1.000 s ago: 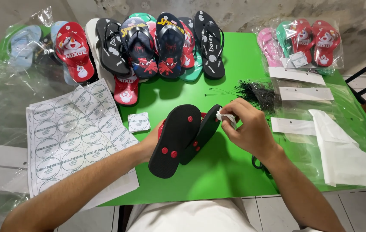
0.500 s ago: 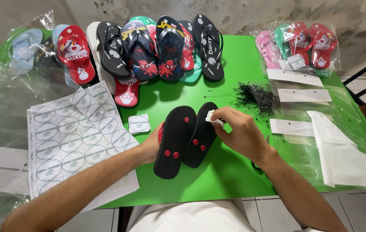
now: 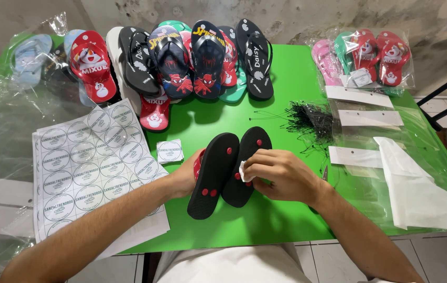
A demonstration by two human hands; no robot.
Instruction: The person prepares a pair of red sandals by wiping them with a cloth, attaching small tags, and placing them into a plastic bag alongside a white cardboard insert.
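Right hand point(image 3: 281, 175) is now lowering a pinched white sticker point(image 3: 244, 172) onto the black sandal soles point(image 3: 229, 167), left hand point(image 3: 187, 178) gripping them underneath, sticking apparently underway.

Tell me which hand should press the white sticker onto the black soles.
Right. The right hand already pinches the white sticker against the black soles, while the left hand is probably best left steadying the pair from the side.

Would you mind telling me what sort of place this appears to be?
Probably a small sandal-packing workbench: rows of printed rubber flip-flops, a sheet of round stickers, and clear plastic bags on a green table.
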